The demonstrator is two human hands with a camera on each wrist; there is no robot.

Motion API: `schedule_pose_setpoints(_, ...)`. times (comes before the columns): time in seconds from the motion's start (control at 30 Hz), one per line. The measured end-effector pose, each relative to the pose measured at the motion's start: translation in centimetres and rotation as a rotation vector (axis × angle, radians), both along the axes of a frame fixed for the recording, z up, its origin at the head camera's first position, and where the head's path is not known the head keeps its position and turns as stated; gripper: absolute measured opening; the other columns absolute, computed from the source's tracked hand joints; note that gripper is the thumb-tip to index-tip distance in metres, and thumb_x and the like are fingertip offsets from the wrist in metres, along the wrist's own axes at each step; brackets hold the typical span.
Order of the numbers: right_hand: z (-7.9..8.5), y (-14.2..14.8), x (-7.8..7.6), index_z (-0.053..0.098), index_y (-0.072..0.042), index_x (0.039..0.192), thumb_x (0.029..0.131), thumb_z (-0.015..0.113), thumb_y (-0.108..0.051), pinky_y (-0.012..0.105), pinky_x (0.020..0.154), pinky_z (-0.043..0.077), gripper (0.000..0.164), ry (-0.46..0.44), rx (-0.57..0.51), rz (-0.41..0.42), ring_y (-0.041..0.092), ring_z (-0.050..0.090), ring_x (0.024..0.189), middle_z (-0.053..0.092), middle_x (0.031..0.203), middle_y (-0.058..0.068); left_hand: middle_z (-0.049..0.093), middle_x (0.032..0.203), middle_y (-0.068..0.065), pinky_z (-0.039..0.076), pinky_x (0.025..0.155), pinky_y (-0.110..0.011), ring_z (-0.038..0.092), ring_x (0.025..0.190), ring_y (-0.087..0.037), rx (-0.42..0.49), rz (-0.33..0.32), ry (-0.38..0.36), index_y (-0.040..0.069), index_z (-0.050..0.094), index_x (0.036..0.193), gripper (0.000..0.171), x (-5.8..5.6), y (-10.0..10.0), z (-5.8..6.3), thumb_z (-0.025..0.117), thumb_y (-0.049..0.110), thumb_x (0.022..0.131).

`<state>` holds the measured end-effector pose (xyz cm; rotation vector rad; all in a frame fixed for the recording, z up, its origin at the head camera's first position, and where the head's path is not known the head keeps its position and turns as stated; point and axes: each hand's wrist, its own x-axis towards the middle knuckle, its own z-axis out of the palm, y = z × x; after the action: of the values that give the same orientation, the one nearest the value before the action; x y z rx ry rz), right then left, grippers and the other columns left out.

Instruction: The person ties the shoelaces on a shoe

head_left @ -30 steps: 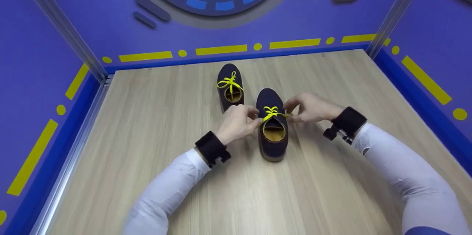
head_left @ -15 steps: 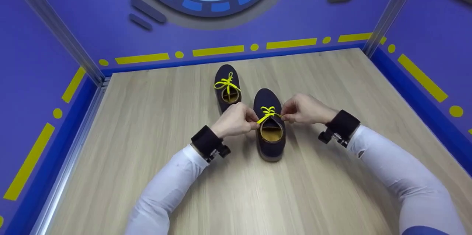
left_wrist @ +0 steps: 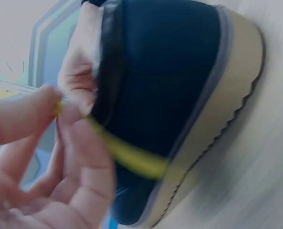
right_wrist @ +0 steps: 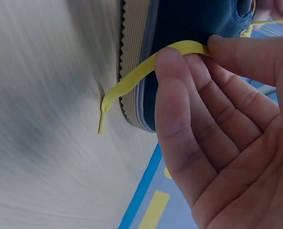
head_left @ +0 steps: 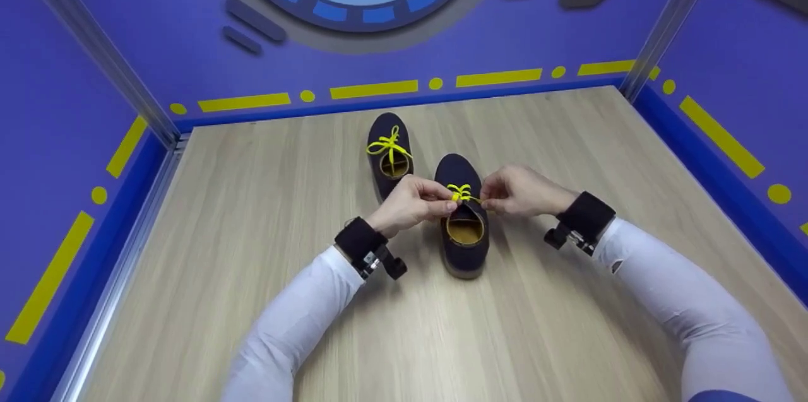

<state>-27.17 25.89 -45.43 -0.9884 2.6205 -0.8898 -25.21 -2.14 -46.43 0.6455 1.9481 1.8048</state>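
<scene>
A dark shoe [head_left: 466, 262] with a tan ridged sole stands on the wooden table, toe pointing away, its collar uncovered. Over that opening my left hand [head_left: 410, 205] pinches one end of the yellow shoelace [left_wrist: 136, 161] between thumb and forefinger; a length of it hangs down the shoe's side in the left wrist view. On the shoe's right side, my right hand [head_left: 525, 190] pinches the other lace end [right_wrist: 132, 81] between thumb and fingers. Its tipped end droops past the sole toward the table in the right wrist view.
Farther back to the left stands the matching shoe [head_left: 387, 129], its yellow lace [head_left: 390, 148] tied in a bow; my left hand overlaps its heel in the head view. Blue panels [head_left: 372, 64] with yellow markings border the wooden table [head_left: 265, 200] at the back and sides.
My left hand has moved right and in over the shoe's opening, carrying its lace end. My right hand, having closed in slightly on its lace, now stays nearly still. The shoes stay put.
</scene>
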Motion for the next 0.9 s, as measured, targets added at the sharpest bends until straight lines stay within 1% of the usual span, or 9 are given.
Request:
schedule_pose_setpoints(0.1, 0.1, 0.0, 0.0, 0.076, -0.006, 0.088, 0.094, 0.077, -0.006, 0.025, 0.057, 0.049, 0.007, -0.017, -0.002, 0.000, 0.009, 0.062, 0.063, 0.074, 0.075, 0.007, 0.074, 0.125, -0.021, 0.064, 0.077, -0.035, 0.075, 0.091, -0.010, 0.083, 0.052, 0.016, -0.012, 0.076, 0.112, 0.023, 0.0, 0.7, -0.5, 0.080, 0.001, 0.093)
schedule_pose_setpoints(0.2, 0.1, -0.1, 0.1, 0.076, -0.007, 0.087, 0.094, 0.077, -0.005, 0.024, 0.058, 0.049, 0.007, -0.018, 0.003, -0.004, 0.008, 0.062, 0.063, 0.073, 0.074, 0.004, 0.071, 0.132, -0.023, 0.061, 0.073, -0.026, 0.074, 0.092, -0.010, 0.141, 0.058, 0.023, -0.015, 0.073, 0.113, 0.025, 0.1, 1.2, -0.7, 0.078, 0.000, 0.094)
schedule_pose_setpoints(0.3, 0.1, 0.0, 0.1, 0.075, -0.010, 0.085, 0.094, 0.076, -0.005, 0.024, 0.059, 0.049, 0.010, -0.006, -0.003, -0.004, 0.008, 0.062, 0.064, 0.071, 0.073, -0.001, 0.075, 0.120, -0.023, 0.059, 0.070, -0.023, 0.072, 0.087, -0.010, 0.170, 0.068, 0.018, -0.015, 0.074, 0.113, 0.024, 0.1, 1.5, -1.0, 0.077, 0.001, 0.095)
schedule_pose_setpoints(0.43, -0.2, 0.0, 0.3, 0.073, -0.012, 0.082, 0.093, 0.073, -0.005, 0.022, 0.058, 0.047, 0.012, 0.006, -0.025, -0.001, 0.008, 0.060, 0.064, 0.069, 0.072, -0.005, 0.080, 0.097, -0.016, 0.058, 0.065, -0.023, 0.070, 0.076, -0.010, 0.169, 0.127, 0.036, -0.008, 0.078, 0.107, 0.018, 0.0, 1.8, -1.2, 0.079, 0.005, 0.095)
schedule_pose_setpoints(0.5, -0.3, 0.1, 0.3, 0.075, -0.008, 0.082, 0.093, 0.070, -0.005, 0.022, 0.058, 0.045, 0.011, 0.013, -0.022, 0.004, 0.007, 0.058, 0.063, 0.068, 0.071, -0.006, 0.080, 0.091, -0.012, 0.057, 0.064, -0.025, 0.069, 0.072, -0.010, 0.164, 0.159, 0.049, -0.005, 0.080, 0.104, 0.016, 0.1, 1.9, -1.3, 0.080, 0.007, 0.094)
schedule_pose_setpoints(0.57, -0.2, 0.1, 0.4, 0.076, -0.004, 0.083, 0.092, 0.070, -0.006, 0.022, 0.057, 0.044, 0.012, 0.022, -0.011, 0.008, 0.005, 0.056, 0.062, 0.066, 0.070, -0.010, 0.080, 0.090, -0.013, 0.056, 0.062, -0.027, 0.068, 0.069, -0.011, 0.162, 0.181, 0.061, -0.004, 0.080, 0.103, 0.015, 0.1, 2.1, -1.3, 0.081, 0.008, 0.094)
schedule_pose_setpoints(0.67, 0.0, 0.2, 0.4, 0.078, 0.001, 0.086, 0.094, 0.071, -0.006, 0.022, 0.054, 0.041, 0.013, 0.038, -0.004, 0.022, 0.003, 0.054, 0.059, 0.065, 0.067, -0.011, 0.080, 0.091, -0.013, 0.055, 0.062, -0.028, 0.068, 0.069, -0.010, 0.155, 0.210, 0.067, -0.003, 0.080, 0.102, 0.015, 0.1, 2.3, -1.3, 0.082, 0.010, 0.093)
schedule_pose_setpoints(0.8, 0.3, 0.2, 0.4, 0.079, -0.004, 0.083, 0.092, 0.075, -0.006, 0.022, 0.050, 0.042, 0.010, 0.065, -0.020, 0.011, 0.003, 0.054, 0.053, 0.064, 0.063, -0.012, 0.080, 0.092, -0.013, 0.054, 0.060, -0.024, 0.070, 0.070, -0.010, 0.144, 0.238, 0.080, -0.002, 0.080, 0.102, 0.015, 0.1, 2.5, -1.4, 0.082, 0.009, 0.093)
schedule_pose_setpoints(0.9, 0.3, 0.2, 0.5, 0.078, -0.010, 0.084, 0.091, 0.076, -0.005, 0.022, 0.049, 0.046, 0.010, 0.048, -0.054, -0.014, 0.009, 0.061, 0.052, 0.068, 0.065, -0.007, 0.081, 0.090, -0.012, 0.054, 0.058, -0.022, 0.070, 0.069, -0.009, 0.132, 0.256, 0.097, -0.002, 0.080, 0.102, 0.014, 0.2, 2.7, -1.4, 0.083, 0.009, 0.092)
